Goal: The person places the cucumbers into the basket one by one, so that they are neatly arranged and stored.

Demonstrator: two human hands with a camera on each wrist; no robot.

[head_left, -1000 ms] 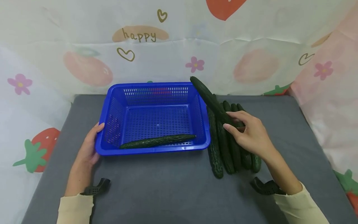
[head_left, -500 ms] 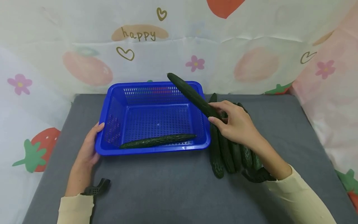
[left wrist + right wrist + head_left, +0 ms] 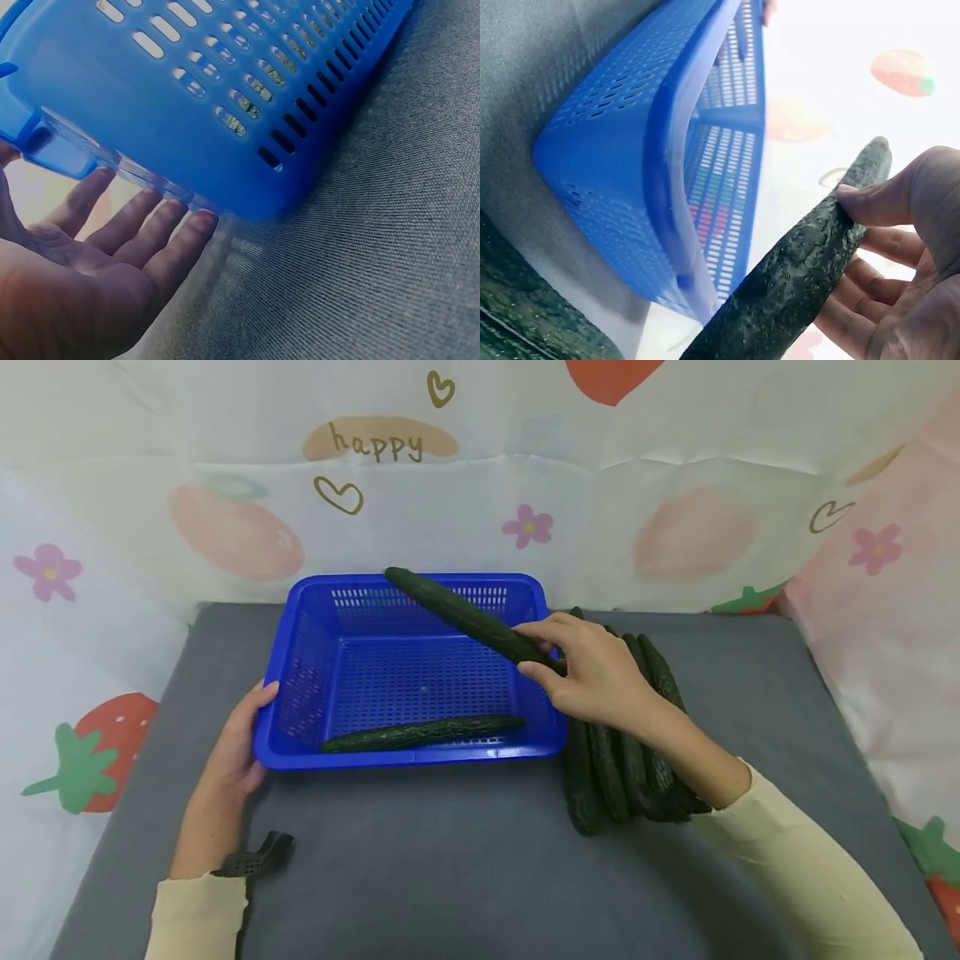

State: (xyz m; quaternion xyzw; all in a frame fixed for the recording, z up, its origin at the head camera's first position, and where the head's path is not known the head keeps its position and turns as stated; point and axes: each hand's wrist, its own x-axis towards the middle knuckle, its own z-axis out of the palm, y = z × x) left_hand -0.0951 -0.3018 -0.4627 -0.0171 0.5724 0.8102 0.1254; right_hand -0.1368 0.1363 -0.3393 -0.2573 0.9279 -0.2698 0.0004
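The right hand (image 3: 592, 668) pinches one cucumber (image 3: 465, 617) near its end, thumb opposing the fingers, and over the past second has carried it leftward from above the pile of cucumbers (image 3: 581, 785) on the bench (image 3: 420, 868) to a slant across the opening of the blue basket (image 3: 412, 759). The left hand (image 3: 238, 743) holds the basket's left side, thumb over the rim, unchanged in position. Judged on this, the held cucumber is now positioned for lowering, with one cucumber (image 3: 423, 733) lying along the basket's near side; rim clearance cannot be determined.
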